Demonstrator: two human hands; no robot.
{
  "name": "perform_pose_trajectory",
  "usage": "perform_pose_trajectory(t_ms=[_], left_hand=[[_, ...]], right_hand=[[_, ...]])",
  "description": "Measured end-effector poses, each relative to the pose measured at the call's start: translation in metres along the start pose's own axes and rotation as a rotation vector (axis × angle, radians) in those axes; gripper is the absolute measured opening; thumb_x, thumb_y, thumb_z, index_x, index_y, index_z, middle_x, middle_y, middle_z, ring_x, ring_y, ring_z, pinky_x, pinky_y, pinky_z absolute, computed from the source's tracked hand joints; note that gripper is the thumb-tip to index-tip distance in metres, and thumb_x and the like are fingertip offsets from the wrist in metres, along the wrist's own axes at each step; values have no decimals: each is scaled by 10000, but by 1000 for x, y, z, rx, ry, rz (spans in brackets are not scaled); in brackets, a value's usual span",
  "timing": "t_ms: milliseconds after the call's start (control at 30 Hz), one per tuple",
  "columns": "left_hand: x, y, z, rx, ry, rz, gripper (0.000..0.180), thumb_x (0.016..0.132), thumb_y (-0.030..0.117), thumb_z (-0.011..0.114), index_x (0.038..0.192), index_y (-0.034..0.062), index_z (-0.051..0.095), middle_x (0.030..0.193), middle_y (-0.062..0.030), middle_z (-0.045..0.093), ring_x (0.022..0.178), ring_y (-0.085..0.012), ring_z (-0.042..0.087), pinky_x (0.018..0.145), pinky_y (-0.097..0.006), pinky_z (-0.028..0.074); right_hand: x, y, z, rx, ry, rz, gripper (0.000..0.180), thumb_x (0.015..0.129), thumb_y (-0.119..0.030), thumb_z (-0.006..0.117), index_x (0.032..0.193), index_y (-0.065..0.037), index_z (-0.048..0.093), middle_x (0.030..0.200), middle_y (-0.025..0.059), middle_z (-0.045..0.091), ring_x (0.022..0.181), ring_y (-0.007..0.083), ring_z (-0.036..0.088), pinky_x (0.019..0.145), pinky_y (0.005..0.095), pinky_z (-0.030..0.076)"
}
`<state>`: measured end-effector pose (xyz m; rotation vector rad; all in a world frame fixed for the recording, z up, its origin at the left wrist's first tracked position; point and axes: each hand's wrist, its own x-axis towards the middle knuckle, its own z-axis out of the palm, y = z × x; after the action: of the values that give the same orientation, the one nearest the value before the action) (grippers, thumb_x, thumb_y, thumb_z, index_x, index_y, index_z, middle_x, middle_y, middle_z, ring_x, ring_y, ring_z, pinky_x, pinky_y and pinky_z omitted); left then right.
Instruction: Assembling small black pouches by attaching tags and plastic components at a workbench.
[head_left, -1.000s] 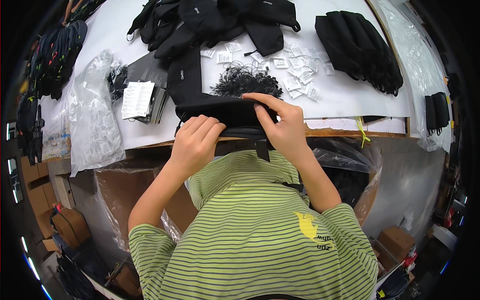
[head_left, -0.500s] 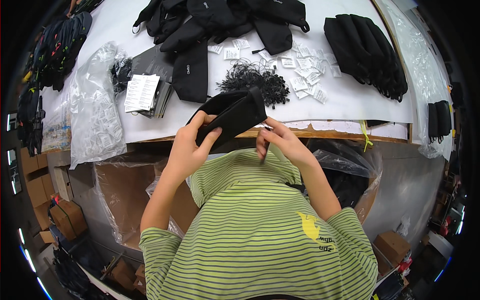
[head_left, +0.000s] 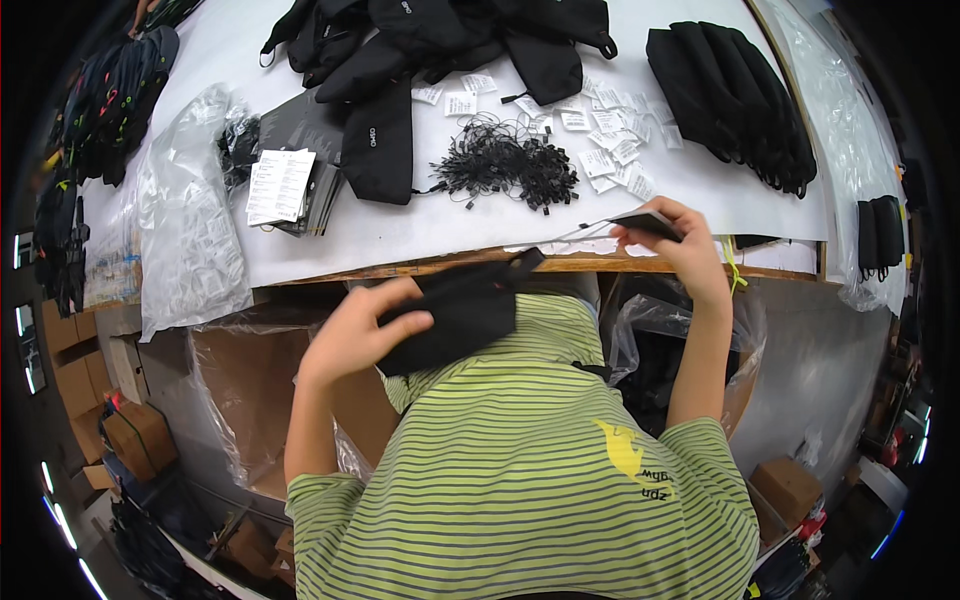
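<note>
At the table's front edge my left hand [head_left: 362, 330] is closed on one side of a black fabric pouch [head_left: 465, 315]. A small loop [head_left: 527, 262] sticks up from the pouch's upper right corner. Farther right, my right hand [head_left: 690, 250] pinches a dark flat hang tag [head_left: 648, 224]. A thin cord [head_left: 570, 238] stretches from the tag toward the loop; whether it is fastened there I cannot tell. Beyond my hands lies a tangled heap of black tag strings [head_left: 505, 165]. One black pouch [head_left: 378, 150] rests just left of that heap.
Black pouches [head_left: 430, 40] are piled at the back, with a neat row of them [head_left: 730, 110] at right. White labels [head_left: 610, 135] lie scattered mid-table. Stacked cards [head_left: 280, 190] and a clear plastic bag [head_left: 195, 230] are at left. Below the edge stands a plastic-lined carton [head_left: 250, 400].
My right hand has moved right and up, away from the pouch, drawing the cord out taut with the tag. The pouch has dropped lower and turned its flat side up in my left hand.
</note>
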<state>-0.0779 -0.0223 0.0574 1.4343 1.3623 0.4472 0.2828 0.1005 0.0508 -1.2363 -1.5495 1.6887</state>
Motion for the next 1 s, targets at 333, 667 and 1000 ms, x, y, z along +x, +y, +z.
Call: perform_pose_trajectory(t_ms=[333, 667, 1000], left_hand=[[-16, 28, 21, -86, -272, -31, 247, 883, 245, 663, 884, 16, 570, 580, -41, 443, 526, -99, 365, 487, -260, 306], [-16, 36, 31, 30, -332, 62, 273, 905, 295, 627, 879, 37, 541, 542, -100, 447, 460, -204, 400, 464, -306, 320], [-15, 39, 35, 129, -358, 60, 238, 868, 249, 658, 902, 27, 578, 663, -139, 528, 582, -274, 540, 543, -341, 413]], right_hand=[[11, 33, 21, 976, 388, 12, 194, 857, -207, 691, 883, -22, 639, 816, 71, 669, 682, 143, 623, 588, 244, 477], [34, 14, 96, 1213, 176, 223, 384, 971, -369, 491, 751, -61, 553, 453, -35, 246, 404, 78, 195, 426, 243, 192], [31, 2, 114, 1006, 155, 153, 297, 963, -344, 539, 791, -109, 597, 480, -15, 486, 434, 57, 375, 440, 214, 264]])
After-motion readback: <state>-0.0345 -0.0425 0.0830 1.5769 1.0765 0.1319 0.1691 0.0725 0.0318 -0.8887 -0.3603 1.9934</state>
